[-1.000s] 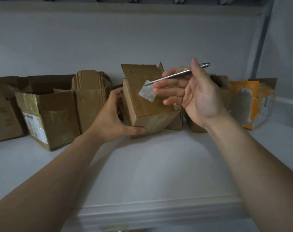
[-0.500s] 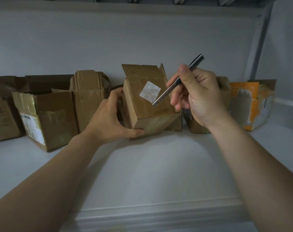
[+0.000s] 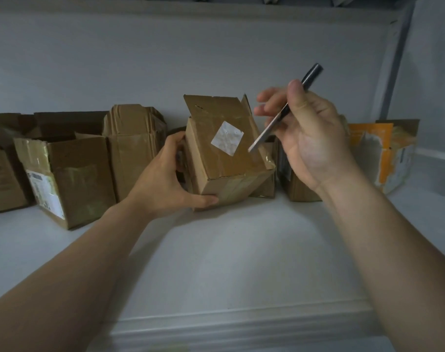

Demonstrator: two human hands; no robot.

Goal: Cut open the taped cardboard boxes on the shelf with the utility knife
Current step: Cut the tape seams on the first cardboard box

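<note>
1. Landmark: small brown cardboard box [image 3: 224,158] with a square white sticker [image 3: 227,138] on its upper face. It stands mid-way along the white shelf [image 3: 229,262], tilted, with one flap up at its far end and glossy clear tape [image 3: 231,185] on its near lower face.
2. Left hand [image 3: 165,184] grips the landmark box from its left: thumb lies along the near bottom edge, fingers curl round the far left side.
3. Right hand [image 3: 310,138] is up and to the right of the landmark box, not touching it. Thumb and curled fingers pinch a slim silver utility knife with a dark rear end [image 3: 263,135]; two fingertips stick out toward the box.
4. Knife slants, dark end up and away from the landmark box, silver tip down over the box's right upper edge, just right of the sticker. Tip is blurred, so I cannot tell if it touches.
5. Left of the landmark box: crumpled tall brown carton [image 3: 135,148] just beside it, then an open brown box with a printed label [image 3: 71,184], then another brown box at the frame edge [image 3: 0,174].
6. Right of the landmark box: low brown box [image 3: 264,189] touching or just behind it, brown box partly hidden by the right hand [image 3: 297,184], and further off a torn orange-and-white box [image 3: 379,151].
</note>
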